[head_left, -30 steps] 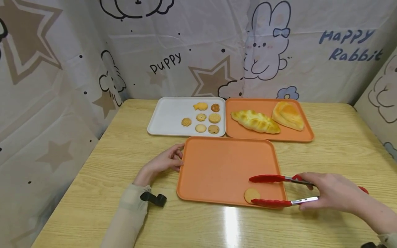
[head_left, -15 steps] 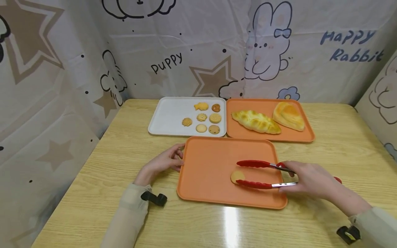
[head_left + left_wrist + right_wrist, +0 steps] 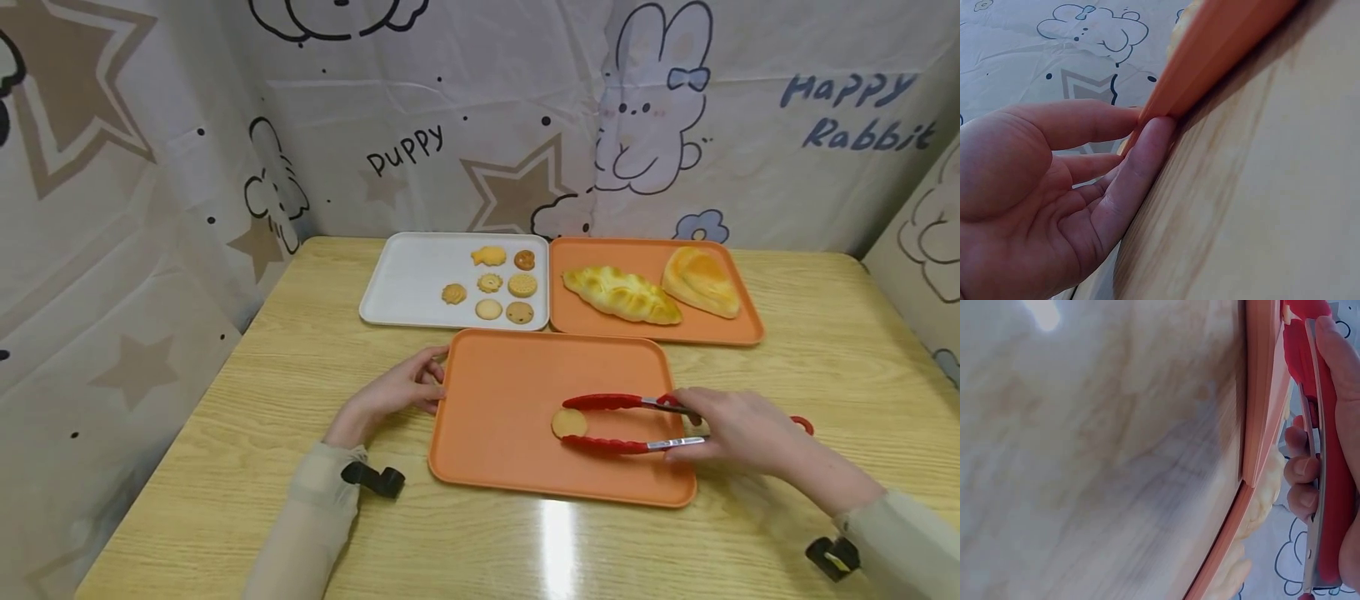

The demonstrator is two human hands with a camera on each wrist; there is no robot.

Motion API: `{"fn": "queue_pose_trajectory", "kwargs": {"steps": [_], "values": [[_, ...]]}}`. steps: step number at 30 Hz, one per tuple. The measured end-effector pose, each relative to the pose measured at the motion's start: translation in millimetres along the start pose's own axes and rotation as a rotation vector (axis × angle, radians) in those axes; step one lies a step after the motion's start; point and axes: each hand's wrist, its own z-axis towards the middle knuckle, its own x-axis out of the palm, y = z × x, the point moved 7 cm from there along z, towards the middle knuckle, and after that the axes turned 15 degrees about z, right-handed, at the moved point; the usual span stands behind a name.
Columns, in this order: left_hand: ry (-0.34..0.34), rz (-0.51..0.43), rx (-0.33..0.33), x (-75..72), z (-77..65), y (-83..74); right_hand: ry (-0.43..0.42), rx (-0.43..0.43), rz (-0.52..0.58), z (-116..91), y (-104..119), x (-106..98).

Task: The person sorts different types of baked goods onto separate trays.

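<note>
In the head view my right hand (image 3: 742, 433) grips a pair of red-tipped tongs (image 3: 607, 447). Their two arms stand apart over the front orange tray (image 3: 495, 408), with a round cookie (image 3: 569, 423) between the tips. The lower tip overlaps the cookie's edge; whether both tips press on it I cannot tell. My left hand (image 3: 397, 387) holds that tray's left rim. In the left wrist view, thumb and fingers meet the tray edge (image 3: 1204, 62). The right wrist view shows fingers wrapped round the tongs' handle (image 3: 1332, 506); the cookie is not visible there.
Behind, a white tray (image 3: 408, 279) carries several small cookies in its right half. Beside it a second orange tray (image 3: 720, 332) bears a braided bread (image 3: 621, 295) and a folded pastry (image 3: 701, 282). A printed cloth (image 3: 337, 167) hangs behind the wooden table (image 3: 262, 467).
The tongs and the cookie have moved left and farther back, from the tray's front right toward its middle. The gap between the tongs' tips has narrowed. My left hand stays put.
</note>
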Motion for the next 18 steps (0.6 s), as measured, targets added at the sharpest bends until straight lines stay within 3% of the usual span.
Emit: {"fn": "queue_pose_trajectory", "kwargs": {"steps": [4,12,18], "values": [[-0.005,0.003,-0.001,-0.2,0.2,-0.2,-0.016,-0.016,-0.006,8.9,-0.4,-0.4],[-0.006,0.01,0.003,-0.6,0.3,1.2,0.037,0.057,0.011,29.5,-7.1,2.0],[-0.004,0.006,0.01,0.0,0.9,1.5,0.025,0.033,0.008,41.6,-4.2,2.1]]}}
